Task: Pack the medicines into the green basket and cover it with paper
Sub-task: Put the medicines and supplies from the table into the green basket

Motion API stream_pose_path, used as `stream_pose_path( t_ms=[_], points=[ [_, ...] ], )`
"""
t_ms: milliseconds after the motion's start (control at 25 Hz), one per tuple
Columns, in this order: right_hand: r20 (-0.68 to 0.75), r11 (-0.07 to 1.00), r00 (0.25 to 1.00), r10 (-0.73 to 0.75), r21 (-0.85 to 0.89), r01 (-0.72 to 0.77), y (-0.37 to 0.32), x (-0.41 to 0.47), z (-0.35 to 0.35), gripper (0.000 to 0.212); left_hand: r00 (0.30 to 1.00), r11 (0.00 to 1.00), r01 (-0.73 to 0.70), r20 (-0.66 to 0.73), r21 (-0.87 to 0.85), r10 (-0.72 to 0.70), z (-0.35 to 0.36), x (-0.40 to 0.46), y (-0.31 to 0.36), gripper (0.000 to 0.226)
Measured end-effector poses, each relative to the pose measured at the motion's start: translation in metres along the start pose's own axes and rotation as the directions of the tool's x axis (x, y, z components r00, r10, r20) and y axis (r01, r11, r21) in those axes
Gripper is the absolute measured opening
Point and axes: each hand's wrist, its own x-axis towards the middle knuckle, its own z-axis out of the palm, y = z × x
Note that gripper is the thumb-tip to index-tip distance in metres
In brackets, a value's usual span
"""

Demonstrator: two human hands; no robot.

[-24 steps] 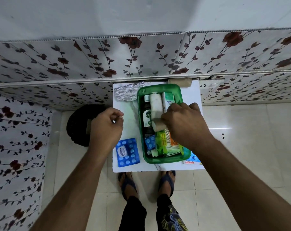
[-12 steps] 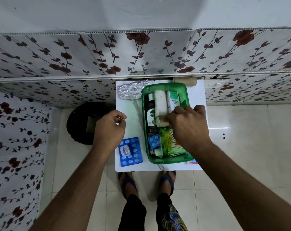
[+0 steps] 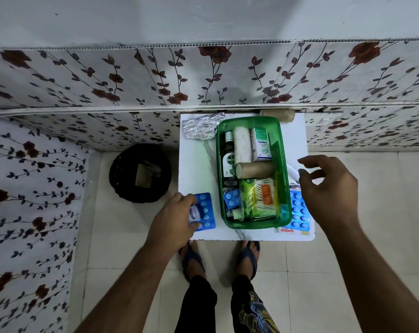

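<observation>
The green basket (image 3: 253,224) stands on a small white table (image 3: 196,169). It holds a Dettol bottle (image 3: 228,159), a white roll (image 3: 242,145), an Optibex box (image 3: 260,143), a brown roll (image 3: 255,169), a blue blister strip (image 3: 232,197) and a green-orange pack (image 3: 259,198). My left hand (image 3: 173,218) grips a small white-blue jar (image 3: 195,212) lying on a blue blister pack (image 3: 207,210) left of the basket. My right hand (image 3: 328,188) hovers open to the right of the basket, above another blue blister pack (image 3: 298,213).
A silver foil pack (image 3: 199,127) lies at the table's back left, and a tan roll (image 3: 277,115) sits at the back edge by the wall. A red-labelled strip (image 3: 286,230) pokes out at the front right. A black bin (image 3: 140,173) stands on the floor to the left.
My right hand has let go of the brown roll, which now lies in the basket, and has moved right with fingers spread. My left hand has moved toward me onto the small jar.
</observation>
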Motion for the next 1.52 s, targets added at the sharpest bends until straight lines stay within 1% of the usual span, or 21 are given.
stream_pose_path(
  t_ms=[80, 120, 160, 240, 320, 360, 400, 440, 520, 600, 680, 760, 880, 960, 1000, 1040, 1120, 1200, 1240, 1400, 1520],
  points=[
    [0.018, 0.998, 0.998, 0.063, 0.001, -0.063, 0.012, -0.002, 0.002, 0.021, 0.999, 0.999, 0.000, -0.042, 0.040, 0.002, 0.002, 0.003, 0.001, 0.045],
    [0.024, 0.996, 0.996, 0.084, 0.005, -0.084, 0.017, -0.003, 0.002, 0.021, 0.998, 1.000, 0.002, -0.069, 0.030, 0.000, 0.000, 0.003, 0.003, 0.042],
    [0.028, 0.994, 0.994, 0.105, 0.013, -0.106, 0.023, -0.005, 0.002, 0.021, 0.994, 1.000, 0.008, -0.111, -0.015, -0.010, -0.004, 0.001, 0.005, 0.039],
    [0.034, 0.988, 0.988, 0.152, 0.036, -0.153, 0.034, -0.005, 0.001, 0.020, 0.967, 0.989, -0.003, -0.253, -0.148, -0.035, -0.024, -0.004, 0.021, 0.036],
    [0.039, 0.976, 0.977, 0.210, 0.057, -0.212, 0.042, -0.005, 0.002, 0.019, 0.920, 0.969, -0.108, -0.391, -0.224, 0.012, -0.053, 0.005, 0.052, 0.040],
    [0.049, 0.970, 0.971, 0.232, 0.063, -0.235, 0.045, -0.006, 0.004, 0.019, 0.910, 0.963, -0.164, -0.409, -0.214, 0.064, -0.066, 0.015, 0.068, 0.043],
    [0.065, 0.966, 0.967, 0.247, 0.064, -0.251, 0.048, -0.006, 0.006, 0.020, 0.910, 0.963, -0.208, -0.395, -0.168, 0.128, -0.075, 0.029, 0.082, 0.045],
    [0.086, 0.963, 0.963, 0.257, 0.057, -0.262, 0.051, -0.007, 0.008, 0.021, 0.911, 0.968, -0.234, -0.368, -0.088, 0.187, -0.079, 0.045, 0.093, 0.046],
    [0.131, 0.960, 0.954, 0.271, 0.029, -0.277, 0.058, -0.006, 0.009, 0.022, 0.912, 0.964, -0.239, -0.313, 0.119, 0.264, -0.080, 0.076, 0.109, 0.043],
    [0.165, 0.959, 0.947, 0.275, 0.023, -0.282, 0.064, -0.005, 0.008, 0.022, 0.911, 0.921, -0.204, -0.281, 0.332, 0.303, -0.074, 0.095, 0.117, 0.034],
    [0.173, 0.958, 0.946, 0.276, 0.026, -0.284, 0.068, -0.003, 0.005, 0.022, 0.899, 0.853, -0.173, -0.275, 0.493, 0.341, -0.068, 0.103, 0.122, 0.025],
    [0.172, 0.957, 0.943, 0.285, 0.009, -0.291, 0.073, -0.004, 0.003, 0.022, 0.888, 0.804, -0.137, -0.288, 0.579, 0.359, -0.062, 0.107, 0.123, 0.020],
    [0.188, 0.949, 0.930, 0.317, -0.066, -0.310, 0.082, -0.003, 0.004, 0.023, 0.882, 0.776, -0.131, -0.286, 0.617, 0.376, -0.054, 0.108, 0.124, 0.019],
    [0.250, 0.940, 0.908, 0.337, -0.150, -0.308, 0.084, -0.004, 0.007, 0.029, 0.868, 0.789, -0.172, -0.289, 0.589, 0.404, -0.055, 0.106, 0.124, 0.018],
    [0.283, 0.933, 0.892, 0.352, -0.179, -0.311, 0.085, -0.004, 0.010, 0.033, 0.863, 0.816, -0.182, -0.308, 0.549, 0.400, -0.057, 0.104, 0.124, 0.019],
    [0.302, 0.926, 0.879, 0.369, -0.196, -0.321, 0.085, -0.004, 0.012, 0.037, 0.859, 0.852, -0.183, -0.342, 0.490, 0.382, -0.060, 0.101, 0.125, 0.022],
    [0.303, 0.918, 0.869, 0.391, -0.204, -0.342, 0.085, -0.004, 0.017, 0.040, 0.832, 0.929, -0.176, -0.455, 0.325, 0.317, -0.065, 0.092, 0.119, 0.025],
    [0.287, 0.911, 0.866, 0.410, -0.188, -0.368, 0.086, -0.003, 0.020, 0.037, 0.796, 0.966, -0.185, -0.549, 0.183, 0.256, -0.066, 0.086, 0.106, 0.024],
    [0.284, 0.908, 0.863, 0.417, -0.174, -0.382, 0.087, -0.003, 0.021, 0.036, 0.789, 0.973, -0.189, -0.569, 0.131, 0.230, -0.066, 0.083, 0.098, 0.023],
    [0.297, 0.871, 0.823, 0.484, -0.078, -0.484, 0.087, 0.000, 0.020, 0.042, 0.811, 0.985, -0.175, -0.565, 0.017, 0.153, -0.057, 0.080, 0.075, 0.021],
    [0.347, 0.849, 0.797, 0.494, 0.006, -0.529, 0.087, 0.002, 0.012, 0.034, 0.820, 0.987, -0.150, -0.566, -0.064, 0.088, -0.051, 0.073, 0.067, 0.021]
  ],
)
